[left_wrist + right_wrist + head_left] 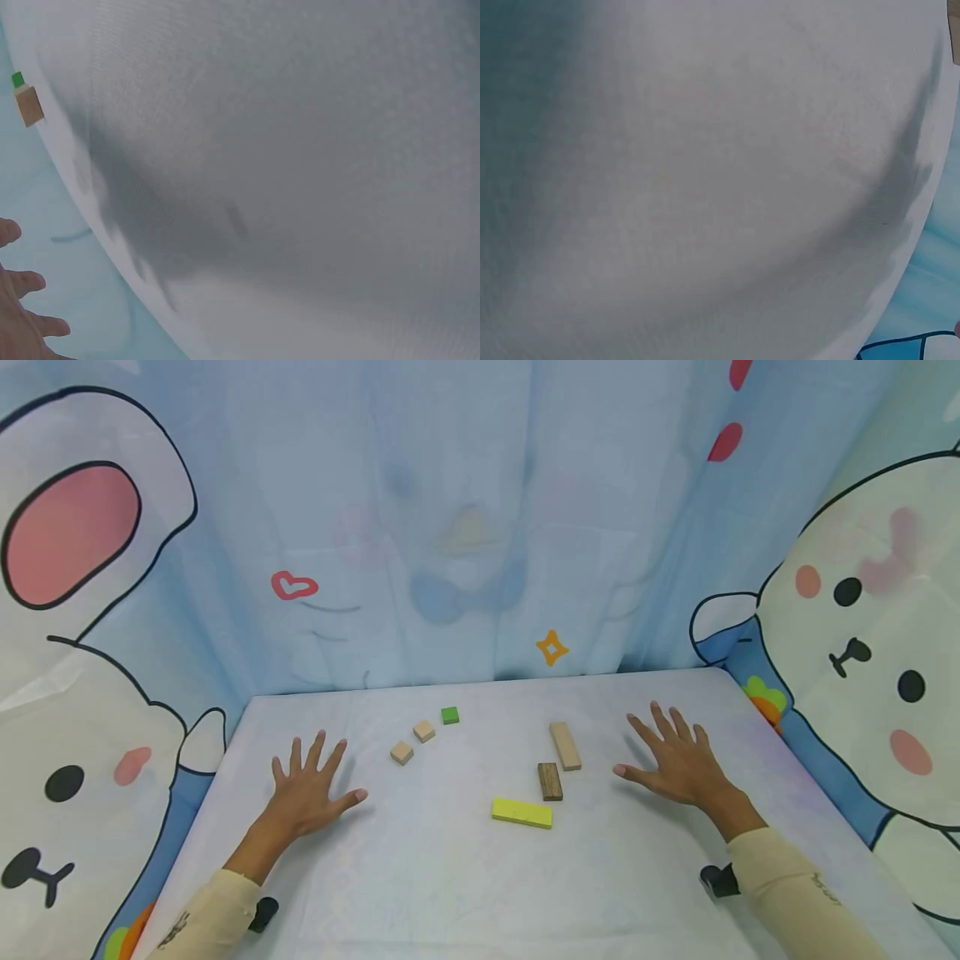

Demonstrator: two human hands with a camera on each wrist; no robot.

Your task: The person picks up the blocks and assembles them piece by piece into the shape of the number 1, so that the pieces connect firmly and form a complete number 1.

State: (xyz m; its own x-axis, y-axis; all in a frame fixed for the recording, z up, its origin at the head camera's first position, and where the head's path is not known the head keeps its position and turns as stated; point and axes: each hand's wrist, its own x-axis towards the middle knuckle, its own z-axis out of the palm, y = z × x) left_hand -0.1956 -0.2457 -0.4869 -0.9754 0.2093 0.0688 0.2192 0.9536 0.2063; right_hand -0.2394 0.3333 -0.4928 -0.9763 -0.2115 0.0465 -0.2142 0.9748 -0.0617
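Observation:
My left hand (302, 797) hovers with spread fingers over the left side of the white table, holding nothing. Nearest to it lie two pale wooden cubes (402, 752), with a small green block (450, 716) just beyond them. On the right, my right hand (682, 766) is spread out too, its thumb pointing towards a dark brown wooden block (551, 782). A longer pale wooden block (566, 746) lies behind the brown one, and a yellow bar (522, 813) in front of it. The left wrist view shows fingertips (28, 282) and a wooden cube (29, 106) near the table's edge.
A white cloth covers the table (420, 893). Behind its far edge hangs a light blue curtain (465, 527) with printed shapes. Printed cartoon animals flank the table on the left and right. Black wrist devices (720, 881) sit under both sleeves.

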